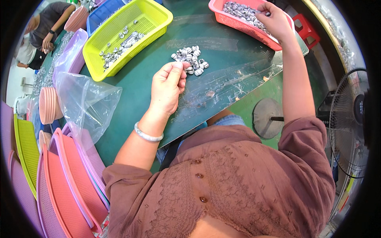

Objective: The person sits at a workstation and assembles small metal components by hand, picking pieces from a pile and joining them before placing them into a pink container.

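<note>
Small ribbed silver metal parts (pixel 192 58) lie in a loose pile on the green table. My left hand (pixel 167 85) is at the near edge of this pile, thumb and fingers pressed together; whatever may be between them is hidden. Out at the far right, my right hand (pixel 274 22) is over a pink basket (pixel 238 28) filled with similar grey parts (pixel 242 12). Its fingers are pinched around a small dark metal part (pixel 267 14). A yellow-green basket (pixel 92 59) at the far left holds a scattering of the same silver parts (pixel 123 47).
Clear plastic bags (pixel 89 103) hang at the table's left side, beside stacked pink baskets (pixel 75 174). On the right are a black fan (pixel 347 119), a red stool (pixel 307 32) and a round grey disc (pixel 266 119). Another person (pixel 51 25) works at the far left.
</note>
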Demonstrator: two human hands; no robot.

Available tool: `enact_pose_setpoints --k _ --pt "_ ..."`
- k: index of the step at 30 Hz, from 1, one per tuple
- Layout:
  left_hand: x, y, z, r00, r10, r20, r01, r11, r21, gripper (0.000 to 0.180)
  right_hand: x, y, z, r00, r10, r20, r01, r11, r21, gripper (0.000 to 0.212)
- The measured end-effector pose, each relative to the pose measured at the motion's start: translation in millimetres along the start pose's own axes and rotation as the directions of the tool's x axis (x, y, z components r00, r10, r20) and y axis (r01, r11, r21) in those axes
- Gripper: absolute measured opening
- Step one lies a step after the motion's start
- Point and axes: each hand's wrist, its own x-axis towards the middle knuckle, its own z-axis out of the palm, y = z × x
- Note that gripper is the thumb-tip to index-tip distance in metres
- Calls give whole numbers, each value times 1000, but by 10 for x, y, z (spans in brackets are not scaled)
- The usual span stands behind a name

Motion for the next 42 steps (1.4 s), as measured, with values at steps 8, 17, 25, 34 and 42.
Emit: enact_pose_setpoints --k 8,17,25,34,42 --pt "69 16 -39 999 15 -49 -17 999 -39 15 -70 89 117 924 -382 -25 364 898 -248 26" --pt "63 22 -44 997 29 -67 -30 999 -15 12 -845 -746 983 875 -369 313 355 929 103 18" --pt "50 32 -60 999 4 -45 -4 1000 9 12 -877 -758 1114 895 -335 296 210 899 383 15" --pt "-10 83 -40 976 -177 126 187 980 -74 19 -1001 -810 966 821 -301 485 -366 374 852 24" --pt "-33 112 -27 947 -251 199 287 941 -177 18 -1063 -834 967 836 -292 465 -389 282 877 23"
